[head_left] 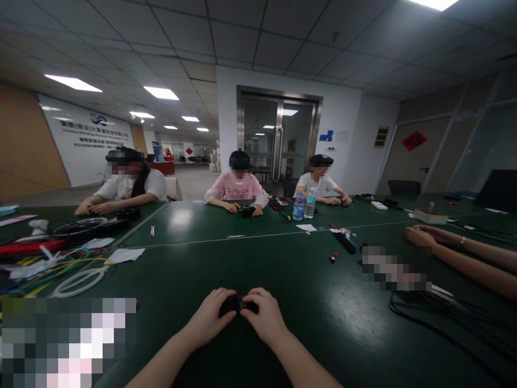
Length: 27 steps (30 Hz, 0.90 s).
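Black object (239, 303): left hand (212, 314) curled around its left end, right hand (264, 312) around its right; green table (283, 264) below it.

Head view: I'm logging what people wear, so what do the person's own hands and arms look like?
The left hand and right hand are ungloved, with no rings or wristwear visible. The forearms are uncovered, no sleeves in view. No markings or cables show on them.

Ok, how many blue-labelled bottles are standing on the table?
2. Both are towards the far side of the green table: the left bottle and, slightly farther back, the right bottle. Others may be hidden.
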{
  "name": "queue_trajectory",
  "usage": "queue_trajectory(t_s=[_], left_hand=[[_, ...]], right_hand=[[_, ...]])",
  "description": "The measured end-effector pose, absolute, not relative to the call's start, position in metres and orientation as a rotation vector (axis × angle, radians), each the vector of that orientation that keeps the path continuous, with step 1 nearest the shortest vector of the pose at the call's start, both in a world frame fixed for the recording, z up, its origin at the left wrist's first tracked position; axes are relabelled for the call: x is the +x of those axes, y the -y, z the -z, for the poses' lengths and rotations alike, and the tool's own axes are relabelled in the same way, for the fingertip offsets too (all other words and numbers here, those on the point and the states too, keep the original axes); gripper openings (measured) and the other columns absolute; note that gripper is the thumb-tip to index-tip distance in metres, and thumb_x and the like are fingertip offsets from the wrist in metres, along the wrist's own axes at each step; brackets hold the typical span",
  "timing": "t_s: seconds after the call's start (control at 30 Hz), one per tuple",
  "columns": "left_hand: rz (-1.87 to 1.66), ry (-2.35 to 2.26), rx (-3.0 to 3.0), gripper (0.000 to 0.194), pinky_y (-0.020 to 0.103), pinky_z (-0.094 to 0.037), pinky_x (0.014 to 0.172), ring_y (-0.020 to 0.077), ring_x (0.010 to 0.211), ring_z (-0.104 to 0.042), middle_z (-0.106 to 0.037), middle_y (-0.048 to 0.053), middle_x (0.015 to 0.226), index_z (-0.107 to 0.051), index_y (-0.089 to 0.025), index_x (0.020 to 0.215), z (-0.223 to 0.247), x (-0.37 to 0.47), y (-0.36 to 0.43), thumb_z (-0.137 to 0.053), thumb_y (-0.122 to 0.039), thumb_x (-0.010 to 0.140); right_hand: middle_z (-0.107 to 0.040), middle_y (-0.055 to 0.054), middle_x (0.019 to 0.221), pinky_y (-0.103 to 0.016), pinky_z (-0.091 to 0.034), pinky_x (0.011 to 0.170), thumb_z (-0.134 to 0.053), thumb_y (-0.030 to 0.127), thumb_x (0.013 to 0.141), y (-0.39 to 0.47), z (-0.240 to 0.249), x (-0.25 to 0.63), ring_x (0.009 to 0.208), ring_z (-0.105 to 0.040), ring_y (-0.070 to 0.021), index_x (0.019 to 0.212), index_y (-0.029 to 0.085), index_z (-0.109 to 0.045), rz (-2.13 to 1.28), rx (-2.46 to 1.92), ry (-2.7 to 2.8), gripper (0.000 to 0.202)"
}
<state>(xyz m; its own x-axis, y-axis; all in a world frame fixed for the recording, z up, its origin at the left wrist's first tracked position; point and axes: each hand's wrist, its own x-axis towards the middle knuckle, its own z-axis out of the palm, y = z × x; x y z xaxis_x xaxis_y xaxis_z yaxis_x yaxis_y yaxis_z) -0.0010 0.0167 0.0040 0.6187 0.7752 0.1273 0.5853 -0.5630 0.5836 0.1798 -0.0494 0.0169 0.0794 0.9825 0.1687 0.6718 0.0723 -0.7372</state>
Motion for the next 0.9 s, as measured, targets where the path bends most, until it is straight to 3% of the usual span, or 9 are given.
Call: queue_trajectory(t_s=[0.33, 0.63, 0.9], left_hand=[[-0.555, -1.058, 2.359, 0.035, 0.036, -0.04, 0.092, 0.0213, 0.104, -0.05, -0.056, 0.004, 0.11, -0.053, -0.022, 0.113, -0.01, 0.001, -0.013, -0.054, -0.034, 0.079], [-0.568, -1.056, 2.365, 0.036, 0.036, -0.04, 0.092, 0.0207, 0.104, -0.05, -0.056, 0.004, 0.111, -0.053, -0.023, 0.113, -0.009, 0.0, -0.013, -0.055, -0.033, 0.078], [-0.517, -1.097, 2.317, 0.045, 0.036, -0.038, 0.095, 0.0215, 0.111, -0.047, -0.052, 0.005, 0.12, -0.047, -0.025, 0.124, -0.01, -0.001, -0.012, -0.053, -0.036, 0.081]], right_hand=[[-0.064, -0.002, 0.101, -0.033, -0.04, 0.091, -0.06, 0.025, 0.072, 0.046, -0.014, 0.185, 0.1, -0.056, -0.0195, 0.09, 0.025, -0.066, -0.544, -1.534, 1.629, 0.019], [-0.065, -0.002, 0.1, -0.033, -0.045, 0.087, -0.055, 0.032, 0.075, 0.043, -0.008, 0.199, 0.097, -0.059, -0.0188, 0.104, 0.023, -0.061, -0.666, -1.547, 1.49, 0.031], [-0.064, -0.004, 0.103, -0.035, -0.047, 0.083, -0.052, 0.038, 0.077, 0.041, -0.015, 0.221, 0.096, -0.059, -0.0205, 0.108, 0.021, -0.059, -0.579, -1.554, 1.301, 0.036]])
